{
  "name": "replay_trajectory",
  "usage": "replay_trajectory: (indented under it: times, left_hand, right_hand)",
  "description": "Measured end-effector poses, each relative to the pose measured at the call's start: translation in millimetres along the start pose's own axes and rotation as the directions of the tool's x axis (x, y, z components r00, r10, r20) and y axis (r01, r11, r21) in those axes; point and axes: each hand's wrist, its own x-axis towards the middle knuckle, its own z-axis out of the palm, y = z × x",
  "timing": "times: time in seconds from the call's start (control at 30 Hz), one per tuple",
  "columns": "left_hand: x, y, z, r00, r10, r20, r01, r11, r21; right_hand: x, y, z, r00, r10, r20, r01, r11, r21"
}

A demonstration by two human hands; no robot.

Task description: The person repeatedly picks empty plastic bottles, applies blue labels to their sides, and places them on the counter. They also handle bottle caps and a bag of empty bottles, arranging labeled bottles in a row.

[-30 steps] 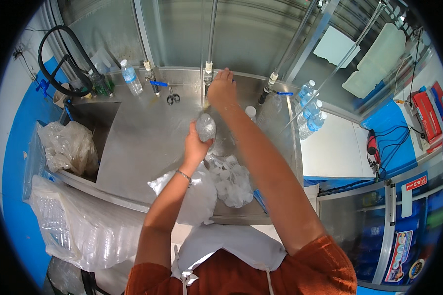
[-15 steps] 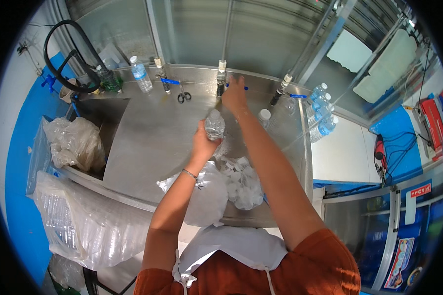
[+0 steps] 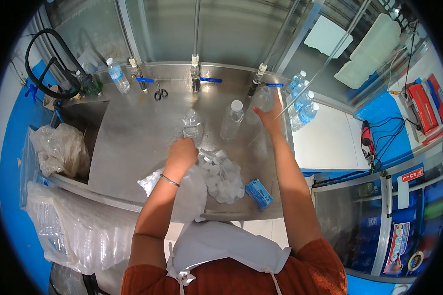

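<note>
- One left hand [image 3: 183,154], curled near the base of a clear bottle [image 3: 192,127] by the middle tap [image 3: 196,79]; grip unclear.
- One right hand [image 3: 271,118], splayed wide beside a second clear bottle [image 3: 264,100]; contact unclear.

Bright light glints off the steel counter [image 3: 133,137], and straight edges bend toward black corners.
</note>
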Motion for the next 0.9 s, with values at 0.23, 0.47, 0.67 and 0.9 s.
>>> replay_trajectory:
  times: [0.23,0.47,0.67,0.9]
  left_hand:
    - [-8,31,52,0.949,0.242,0.203,-0.259,0.964,0.065]
    - [-1,50,89,0.998,-0.003,0.059,0.002,1.000,0.020]
    - [5,54,80,0.992,0.013,0.124,-0.027,0.993,0.113]
    - [-13,63,30,0.997,-0.009,0.074,0.013,0.999,-0.045]
  right_hand:
    - [-43,-41,-70,0.824,0.150,0.546,-0.336,0.906,0.257]
    - [-50,-73,-108,0.773,0.097,0.627,-0.262,0.949,0.176]
    - [-48,-69,-111,0.791,0.005,0.611,-0.199,0.948,0.250]
    - [-30,-80,-118,0.829,-0.032,0.558,-0.118,0.966,0.231]
